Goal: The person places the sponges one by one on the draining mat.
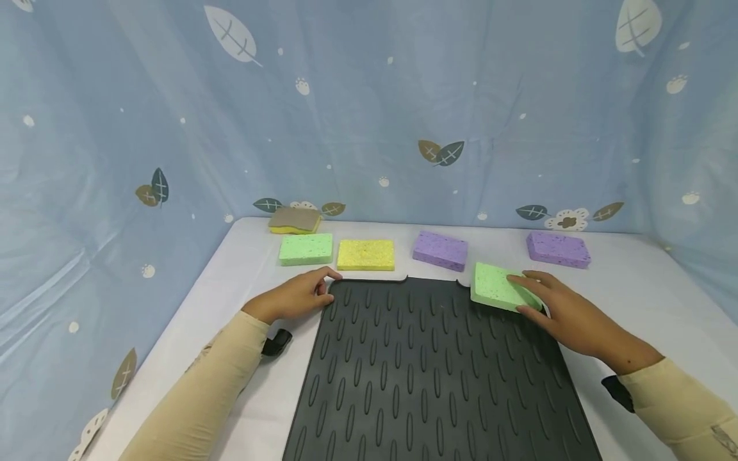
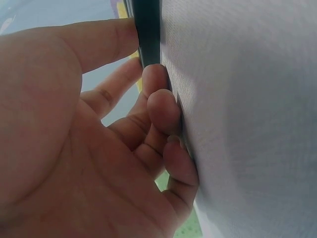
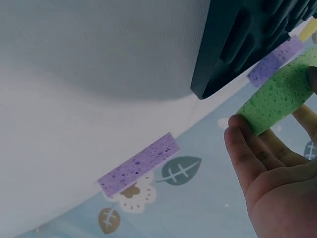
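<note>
A dark rubber mat (image 1: 398, 365) with raised oval ridges lies on the white table. At its far left corner, my left hand (image 1: 298, 293) pinches the edge; in the left wrist view the thumb (image 2: 111, 44) touches the mat's dark edge (image 2: 148, 34) and the other fingers curl down by the cloth. Over the far right corner, my right hand (image 1: 567, 314) grips a light green sponge (image 1: 497, 287) between thumb and fingers. The right wrist view shows this green sponge (image 3: 277, 96) held off the table, apart from the mat corner (image 3: 213, 74).
Along the back stand a yellow sponge with a grey top (image 1: 295, 219), another green sponge (image 1: 305, 250), a yellow sponge (image 1: 366, 255) and two purple sponges, one mid-back (image 1: 440, 250) and one at right (image 1: 558, 248). Blue leaf-print cloth (image 1: 369, 115) hangs behind the table.
</note>
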`<state>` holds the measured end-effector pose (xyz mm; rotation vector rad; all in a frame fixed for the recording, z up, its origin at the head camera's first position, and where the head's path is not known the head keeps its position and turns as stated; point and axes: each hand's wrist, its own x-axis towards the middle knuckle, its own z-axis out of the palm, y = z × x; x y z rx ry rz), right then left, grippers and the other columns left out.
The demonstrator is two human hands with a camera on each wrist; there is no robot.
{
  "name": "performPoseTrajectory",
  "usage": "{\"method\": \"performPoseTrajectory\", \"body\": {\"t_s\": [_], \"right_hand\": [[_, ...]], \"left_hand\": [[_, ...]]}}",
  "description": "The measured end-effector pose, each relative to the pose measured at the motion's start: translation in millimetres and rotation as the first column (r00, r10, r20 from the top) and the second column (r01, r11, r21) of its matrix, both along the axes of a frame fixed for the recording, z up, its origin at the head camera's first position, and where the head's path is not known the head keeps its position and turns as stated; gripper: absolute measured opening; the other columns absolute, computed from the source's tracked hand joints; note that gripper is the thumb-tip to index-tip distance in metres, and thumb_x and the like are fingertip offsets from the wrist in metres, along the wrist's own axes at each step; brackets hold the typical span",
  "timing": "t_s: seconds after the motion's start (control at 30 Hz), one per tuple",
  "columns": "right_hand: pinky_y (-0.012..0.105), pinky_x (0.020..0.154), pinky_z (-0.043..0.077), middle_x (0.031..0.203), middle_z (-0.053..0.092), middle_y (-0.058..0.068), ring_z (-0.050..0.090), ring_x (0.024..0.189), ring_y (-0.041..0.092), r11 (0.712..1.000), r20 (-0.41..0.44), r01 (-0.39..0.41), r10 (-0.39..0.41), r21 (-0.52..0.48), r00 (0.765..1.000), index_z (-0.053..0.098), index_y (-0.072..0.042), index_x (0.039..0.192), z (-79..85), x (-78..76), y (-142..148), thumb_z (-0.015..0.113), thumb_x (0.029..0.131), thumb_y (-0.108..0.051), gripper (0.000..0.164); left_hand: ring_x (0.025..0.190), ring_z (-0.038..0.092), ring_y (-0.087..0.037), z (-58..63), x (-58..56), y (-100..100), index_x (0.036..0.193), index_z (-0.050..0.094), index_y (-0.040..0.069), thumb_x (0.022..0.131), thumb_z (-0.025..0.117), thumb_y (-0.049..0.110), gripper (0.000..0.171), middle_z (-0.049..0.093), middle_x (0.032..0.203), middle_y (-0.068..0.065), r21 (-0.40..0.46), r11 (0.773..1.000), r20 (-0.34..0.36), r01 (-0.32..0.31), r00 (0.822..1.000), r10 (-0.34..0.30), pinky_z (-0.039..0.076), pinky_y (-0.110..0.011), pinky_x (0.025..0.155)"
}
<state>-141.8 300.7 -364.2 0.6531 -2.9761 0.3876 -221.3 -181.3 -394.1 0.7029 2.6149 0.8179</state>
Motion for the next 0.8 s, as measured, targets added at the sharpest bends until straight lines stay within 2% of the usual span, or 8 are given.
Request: {"method": "performPoseTrajectory", "body": {"t_s": [0.3,0.8], "right_hand": [[0.064,0.092,0.047,0.143,0.047,0.027,0.053,0.125,0.047,1.000,0.015,-0.002,0.002,0.012,1.000,0.046,-0.012,0.149,-5.5,10.4,-1,0.066,0.098,-0.029,0.057],[0.060,0.089,0.050,0.141,0.049,0.025,0.056,0.121,0.044,0.999,-0.021,-0.044,0.045,0.022,0.999,0.048,-0.014,0.148,-12.2,14.8,1,0.066,0.098,-0.027,0.055]], "left_hand": [[0.073,0.048,-0.013,-0.8,-0.4,0,0.141,0.049,0.012,0.100,0.062,0.016,0.044,0.056,0.089,-0.001,-0.006,1.000,0.002,-0.006,1.000,0.006,0.042,-0.030,0.070],[0.071,0.047,-0.013,-0.1,1.1,1,0.141,0.049,0.011,0.100,0.061,0.015,0.043,0.055,0.087,-0.002,0.009,1.000,0.007,-0.004,1.000,0.004,0.042,-0.029,0.068]]}}
